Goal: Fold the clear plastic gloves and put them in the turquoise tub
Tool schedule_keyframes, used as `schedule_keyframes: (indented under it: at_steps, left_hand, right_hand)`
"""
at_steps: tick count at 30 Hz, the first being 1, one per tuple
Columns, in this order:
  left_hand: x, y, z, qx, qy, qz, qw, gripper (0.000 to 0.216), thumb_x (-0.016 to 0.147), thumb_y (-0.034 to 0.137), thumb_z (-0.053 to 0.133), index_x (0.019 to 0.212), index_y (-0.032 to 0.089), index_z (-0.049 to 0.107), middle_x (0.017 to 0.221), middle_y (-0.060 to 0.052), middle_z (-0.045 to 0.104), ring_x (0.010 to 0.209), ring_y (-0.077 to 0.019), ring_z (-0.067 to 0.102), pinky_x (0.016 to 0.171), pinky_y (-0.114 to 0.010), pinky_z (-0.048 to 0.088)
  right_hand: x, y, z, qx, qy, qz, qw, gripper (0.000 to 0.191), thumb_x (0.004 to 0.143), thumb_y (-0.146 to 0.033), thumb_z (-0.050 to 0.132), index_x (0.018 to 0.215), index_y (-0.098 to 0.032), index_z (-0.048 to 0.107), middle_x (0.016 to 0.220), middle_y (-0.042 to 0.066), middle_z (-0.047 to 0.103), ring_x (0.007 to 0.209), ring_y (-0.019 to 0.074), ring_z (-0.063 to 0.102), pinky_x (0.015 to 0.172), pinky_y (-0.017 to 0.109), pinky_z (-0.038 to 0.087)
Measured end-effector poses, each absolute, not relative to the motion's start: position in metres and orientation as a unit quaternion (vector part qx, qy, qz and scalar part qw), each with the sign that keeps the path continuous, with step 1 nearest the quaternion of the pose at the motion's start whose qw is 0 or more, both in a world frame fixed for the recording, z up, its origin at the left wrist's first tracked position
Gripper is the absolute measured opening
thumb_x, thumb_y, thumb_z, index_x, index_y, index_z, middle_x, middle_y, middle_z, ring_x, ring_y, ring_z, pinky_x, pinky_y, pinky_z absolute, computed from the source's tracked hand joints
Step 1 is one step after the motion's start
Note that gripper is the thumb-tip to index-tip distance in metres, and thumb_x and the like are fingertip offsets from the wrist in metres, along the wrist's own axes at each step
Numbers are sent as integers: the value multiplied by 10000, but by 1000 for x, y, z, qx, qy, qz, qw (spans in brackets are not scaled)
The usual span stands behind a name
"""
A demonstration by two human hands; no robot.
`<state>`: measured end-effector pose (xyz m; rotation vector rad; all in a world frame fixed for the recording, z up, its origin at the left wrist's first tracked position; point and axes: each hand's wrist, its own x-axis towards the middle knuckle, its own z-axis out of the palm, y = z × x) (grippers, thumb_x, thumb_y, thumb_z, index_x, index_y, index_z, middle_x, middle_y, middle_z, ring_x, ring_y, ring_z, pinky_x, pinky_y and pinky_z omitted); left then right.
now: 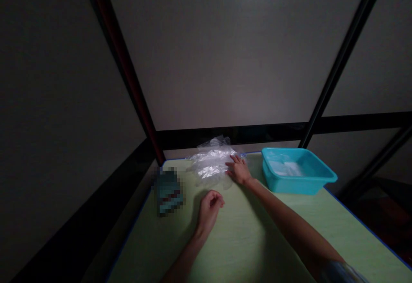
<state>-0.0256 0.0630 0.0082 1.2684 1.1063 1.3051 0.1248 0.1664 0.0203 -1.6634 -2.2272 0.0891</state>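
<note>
One bag heap (pixel 210 163) — against right fingers (pixel 234 160)

Heap of clear plastic film (pixel 212 161), thin and see-through, crumpled into loose folds with pale glints. Lying at the far end of the green counter (pixel 244 231), close against its far edge, a little left of middle. Puffed up at the back, flatter and spread out toward the near side. Touched along its right border by the fingertips of the right grip (pixel 240 170), laid flat, palm down.
</note>
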Motion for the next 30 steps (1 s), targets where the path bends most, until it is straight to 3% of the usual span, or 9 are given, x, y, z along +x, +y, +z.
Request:
schedule_keyframes:
  at_steps: [4, 9, 13, 16, 21, 26, 30]
  left_hand:
    - [-35, 69, 4, 525, 452, 551, 466, 107, 605, 246, 542, 558, 170, 484, 498, 29, 507, 502, -119, 478, 506, -219, 373]
    - [-35, 75, -2, 527, 443, 560, 461, 97, 605, 236, 547, 566, 166, 493, 505, 31, 504, 507, -120, 478, 504, -217, 372]
    - [-33, 75, -7, 526, 434, 566, 462, 79, 613, 211, 547, 568, 162, 504, 512, 35, 501, 513, -114, 470, 512, -212, 362]
    - [-32, 75, -8, 524, 431, 571, 463, 86, 613, 207, 563, 558, 159, 519, 515, 33, 503, 512, -114, 467, 514, -211, 357]
    - [-36, 73, -3, 488, 438, 603, 454, 101, 583, 186, 606, 670, 158, 564, 687, 3, 567, 642, -131, 514, 580, -211, 373]
    - [-46, 75, 0, 430, 424, 634, 483, 348, 587, 253, 604, 918, 200, 511, 940, -21, 569, 850, -163, 553, 723, -251, 411]
    - [-47, 76, -2, 396, 418, 613, 541, 373, 659, 354, 543, 996, 216, 458, 868, -26, 599, 775, -170, 602, 687, -300, 455]
  right_hand:
    - [124, 171, 18, -590, -784, 27, 192, 239, 815, -217, 481, 984, -143, 632, 1272, 124, 420, 1204, 267, 283, 968, 425, 214]
    - [128, 172, 39, -566, -798, 40, 203, 258, 858, -230, 412, 962, -156, 637, 1278, 102, 425, 1217, 251, 279, 996, 427, 155]
    - [133, 159, 64, -538, -809, 85, 220, 262, 864, -243, 398, 954, -149, 625, 1262, 112, 443, 1155, 237, 387, 959, 349, 246]
    - [135, 142, 83, -532, -799, 134, 246, 258, 857, -291, 408, 900, -151, 621, 1146, 130, 542, 1053, 259, 487, 873, 337, 328]
    - [140, 114, 111, -525, -752, 257, 305, 347, 839, -394, 412, 690, -141, 597, 806, 119, 647, 850, 247, 590, 736, 311, 406]
    - [148, 84, 107, -491, -651, 450, 364, 444, 872, -433, 251, 790, -132, 567, 770, 100, 652, 677, 174, 626, 584, 270, 477]
    - [159, 58, 63, -501, -553, 544, 382, 335, 854, -391, 297, 778, -142, 508, 747, 108, 640, 730, 175, 632, 640, 285, 498]
